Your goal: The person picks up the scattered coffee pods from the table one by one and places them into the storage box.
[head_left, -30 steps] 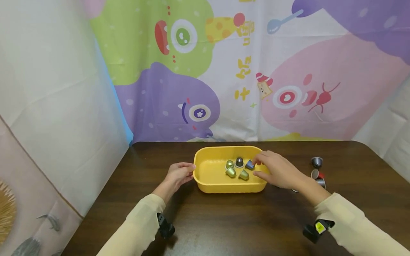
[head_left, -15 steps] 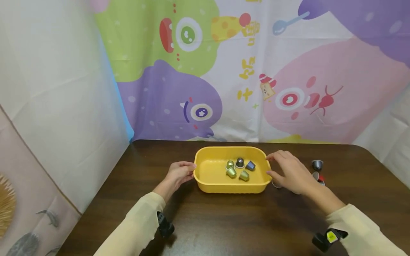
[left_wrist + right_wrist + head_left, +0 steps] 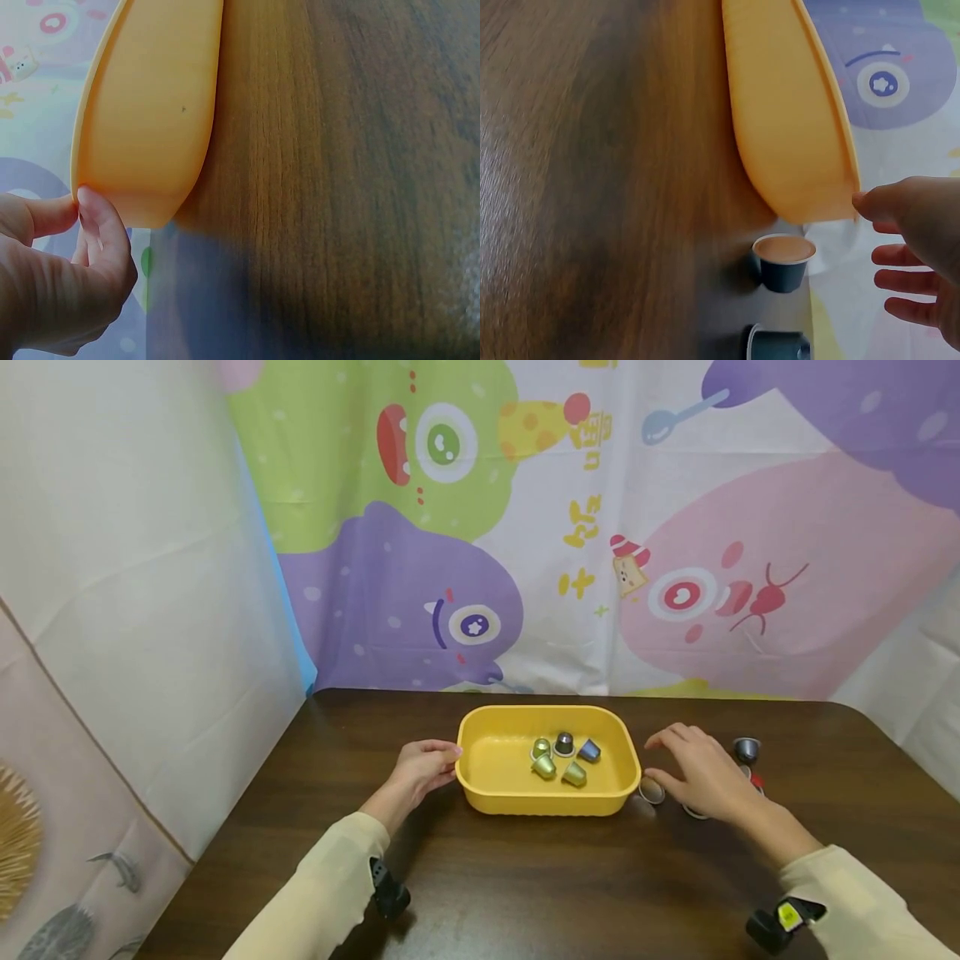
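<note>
A yellow basin stands on the table with coffee capsules inside: three green, one dark capsule and one blue capsule. My left hand pinches the basin's left rim between thumb and fingers, as the left wrist view also shows. Just right of the basin, my right hand hovers with fingers spread and nothing in them. Beneath its thumb lies a capsule close to the basin wall. In the right wrist view, a dark capsule stands lid up, with another dark capsule on its side.
Further right, a dark grey capsule and a red one lie on the brown table, some partly hidden by my right hand. A cartoon cloth hangs behind the table's back edge.
My right hand has drawn back to the right, from over the capsules in the basin, past its right rim, to the table beside it. The left hand keeps its pinch on the rim.
</note>
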### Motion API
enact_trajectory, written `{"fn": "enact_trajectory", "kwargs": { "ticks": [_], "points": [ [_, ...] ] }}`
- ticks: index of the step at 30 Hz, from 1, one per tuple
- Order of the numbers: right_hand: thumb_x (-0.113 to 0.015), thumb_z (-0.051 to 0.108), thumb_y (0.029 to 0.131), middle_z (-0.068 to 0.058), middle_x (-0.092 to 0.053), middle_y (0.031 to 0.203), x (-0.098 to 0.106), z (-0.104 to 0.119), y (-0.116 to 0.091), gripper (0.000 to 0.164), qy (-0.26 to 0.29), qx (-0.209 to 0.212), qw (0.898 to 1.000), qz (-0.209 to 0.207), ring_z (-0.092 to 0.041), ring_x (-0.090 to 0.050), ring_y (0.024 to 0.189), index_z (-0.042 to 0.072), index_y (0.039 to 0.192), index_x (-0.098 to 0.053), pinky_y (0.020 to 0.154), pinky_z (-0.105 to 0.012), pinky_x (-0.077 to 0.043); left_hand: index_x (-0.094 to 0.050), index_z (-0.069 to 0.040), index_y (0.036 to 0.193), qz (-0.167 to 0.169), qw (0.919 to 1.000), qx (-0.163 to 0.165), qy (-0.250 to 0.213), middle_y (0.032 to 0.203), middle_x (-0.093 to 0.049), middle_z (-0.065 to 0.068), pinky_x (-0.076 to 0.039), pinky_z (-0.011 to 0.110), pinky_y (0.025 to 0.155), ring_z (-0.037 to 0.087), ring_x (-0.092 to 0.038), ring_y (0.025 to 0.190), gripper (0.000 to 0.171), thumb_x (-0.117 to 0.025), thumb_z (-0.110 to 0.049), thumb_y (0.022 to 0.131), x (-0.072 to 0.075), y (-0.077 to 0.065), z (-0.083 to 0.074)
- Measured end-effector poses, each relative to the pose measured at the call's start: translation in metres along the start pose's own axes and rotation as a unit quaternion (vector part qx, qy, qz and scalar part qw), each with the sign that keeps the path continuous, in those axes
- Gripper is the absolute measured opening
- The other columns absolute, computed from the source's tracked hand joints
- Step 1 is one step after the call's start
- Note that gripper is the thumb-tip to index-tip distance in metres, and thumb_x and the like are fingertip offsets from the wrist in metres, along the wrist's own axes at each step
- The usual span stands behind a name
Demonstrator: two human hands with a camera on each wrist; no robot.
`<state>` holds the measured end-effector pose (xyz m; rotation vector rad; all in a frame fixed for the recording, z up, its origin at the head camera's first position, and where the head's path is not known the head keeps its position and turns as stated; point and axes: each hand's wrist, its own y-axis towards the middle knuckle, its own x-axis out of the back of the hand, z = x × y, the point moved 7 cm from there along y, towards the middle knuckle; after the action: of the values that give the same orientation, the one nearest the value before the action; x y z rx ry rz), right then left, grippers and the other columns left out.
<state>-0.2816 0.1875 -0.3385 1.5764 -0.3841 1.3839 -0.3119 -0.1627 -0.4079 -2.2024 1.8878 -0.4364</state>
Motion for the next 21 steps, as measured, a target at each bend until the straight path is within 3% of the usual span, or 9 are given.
{"fn": "enact_trajectory", "kwargs": {
  "ticks": [16, 21],
  "points": [
    [-0.076, 0.028, 0.081, -0.003, -0.064, 0.098, -0.026, -0.012, -0.011, 0.026, -0.038, -0.002, 0.996, 0.08, -0.025, -0.061, 0.093, 0.012, 0.099, -0.066, 0.079, -0.048, -0.05, -0.064, 0.001, 0.112, 0.0, 1.0, 0.004, -0.001, 0.096, -0.061, 0.009, -0.053, 0.017, 0.062, 0.01, -0.057, 0.071, 0.024, -0.064, -0.011, 0.092, 0.0, 0.0, 0.0],
    [-0.077, 0.026, 0.08, -0.003, -0.064, 0.096, -0.032, -0.013, -0.015, 0.027, -0.05, 0.01, 0.995, 0.084, -0.025, -0.061, 0.091, 0.012, 0.1, -0.066, 0.075, -0.047, -0.051, -0.064, 0.002, 0.111, 0.0, 1.0, 0.002, -0.002, 0.094, -0.061, 0.008, -0.053, 0.017, 0.061, 0.01, -0.057, 0.07, 0.024, -0.064, -0.01, 0.091, 0.0, 0.0, 0.001]
  ]
}}
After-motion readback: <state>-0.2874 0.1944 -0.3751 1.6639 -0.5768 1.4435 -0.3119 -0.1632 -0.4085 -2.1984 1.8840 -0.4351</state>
